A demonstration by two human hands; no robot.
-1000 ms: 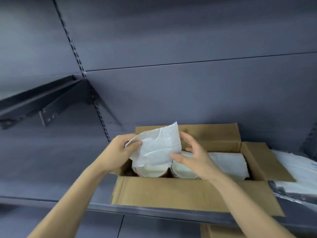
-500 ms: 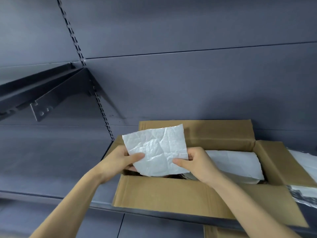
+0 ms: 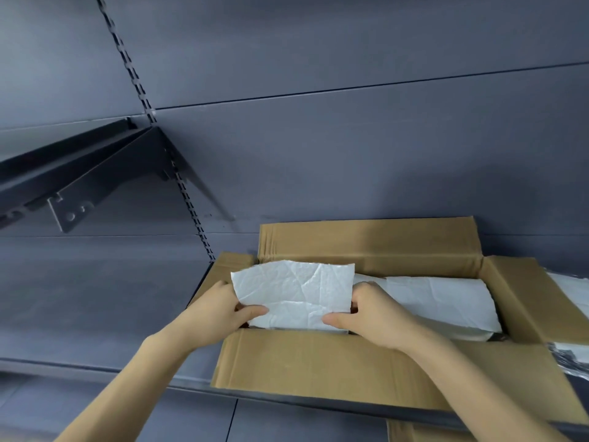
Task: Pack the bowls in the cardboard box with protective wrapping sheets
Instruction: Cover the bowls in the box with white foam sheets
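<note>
A dark grey metal shelf (image 3: 105, 317) is running across the lower view, backed by grey wall panels (image 3: 350, 154). At six o'clock, two bare forearms are reaching forward. The left hand (image 3: 220, 311) is pinching the lower left corner of a crumpled white wrapping sheet (image 3: 296, 295), and the right hand (image 3: 373, 317) is pinching its lower right corner, holding it flat over the left end of the open cardboard box (image 3: 318, 368). Another white sheet (image 3: 446, 301) is lying inside the box toward three o'clock. At nine o'clock, a shelf bracket (image 3: 79, 193) is jutting out. Compared with a second ago, the sheet is lying lower and flatter, now hiding the bowls that were showing beneath it.
</note>
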